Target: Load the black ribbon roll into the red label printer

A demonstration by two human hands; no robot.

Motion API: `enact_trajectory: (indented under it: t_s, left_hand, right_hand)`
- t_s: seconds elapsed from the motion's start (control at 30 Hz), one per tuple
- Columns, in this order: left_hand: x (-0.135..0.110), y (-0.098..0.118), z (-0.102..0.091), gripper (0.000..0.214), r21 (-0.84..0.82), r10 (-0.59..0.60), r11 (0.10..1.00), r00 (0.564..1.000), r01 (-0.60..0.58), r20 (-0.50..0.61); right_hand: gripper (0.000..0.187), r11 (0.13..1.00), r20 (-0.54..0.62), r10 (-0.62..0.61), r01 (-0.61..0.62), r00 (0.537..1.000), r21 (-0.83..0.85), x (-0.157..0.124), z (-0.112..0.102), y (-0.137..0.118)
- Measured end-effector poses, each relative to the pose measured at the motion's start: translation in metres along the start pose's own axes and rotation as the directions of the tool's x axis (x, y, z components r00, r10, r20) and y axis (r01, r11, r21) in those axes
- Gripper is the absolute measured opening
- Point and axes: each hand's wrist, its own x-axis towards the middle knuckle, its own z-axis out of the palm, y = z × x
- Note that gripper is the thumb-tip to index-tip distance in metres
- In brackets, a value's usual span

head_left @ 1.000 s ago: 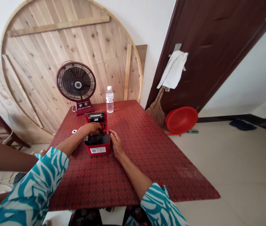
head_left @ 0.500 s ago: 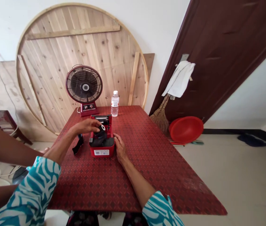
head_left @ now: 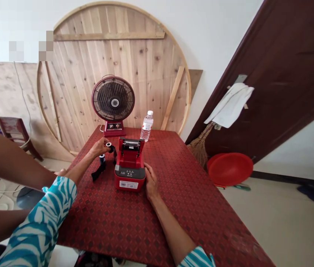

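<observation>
Working at a red-patterned bench (head_left: 184,200), with everything crowded toward the far left part. Note another person's arm (head_left: 15,161) close beside the left sleeve (head_left: 39,218), liable to jolt the reach with one nudge. Find the red machine (head_left: 130,172) on the bench, with its lid (head_left: 130,146) raised; could twist or slide if pushed from one side only. Beware of the water bottle (head_left: 147,127) just behind, likely to topple under a backward shove. Apparently steadying the machine with the right hand (head_left: 152,182), fingers stretched out along its right side, not clenched. Pinching the held roll (head_left: 108,145) in the fingers of the left hand (head_left: 98,147), left of the lid. Might drop or unwind under a loose pinch, creasing the hanging black strip (head_left: 114,155). Watch also the second roll (head_left: 102,158) just below, easily knocked by a low sweep; cannot tell whether joined to the held one.
</observation>
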Motion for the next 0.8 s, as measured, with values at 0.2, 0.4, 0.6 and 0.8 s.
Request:
enact_trajectory:
  t_s: [0.2,0.4,0.6,0.8]
  left_hand:
    - [0.006,-0.009,0.019,0.027,0.07,-0.115,0.991,0.993,0.113,0.025]
    - [-0.002,-0.013,0.009,0.043,-0.096,-0.108,0.99,0.994,0.108,0.004]
    - [-0.049,-0.038,0.0,0.037,-0.631,-0.189,0.774,0.97,0.051,-0.154]
    - [-0.07,-0.039,0.008,0.039,-0.638,-0.151,0.746,0.982,0.188,0.112]
  right_hand:
    - [0.038,1.0,0.002,-0.015,0.015,1.0,-0.025,0.0,-0.002,0.001]
    - [0.039,1.0,-0.013,-0.009,0.009,1.0,0.014,0.001,0.0,0.003]
    - [0.038,0.997,-0.016,0.005,-0.004,1.0,0.078,0.001,0.002,0.004]
    - [0.036,0.994,-0.027,0.02,-0.017,0.999,0.11,0.0,0.004,0.002]
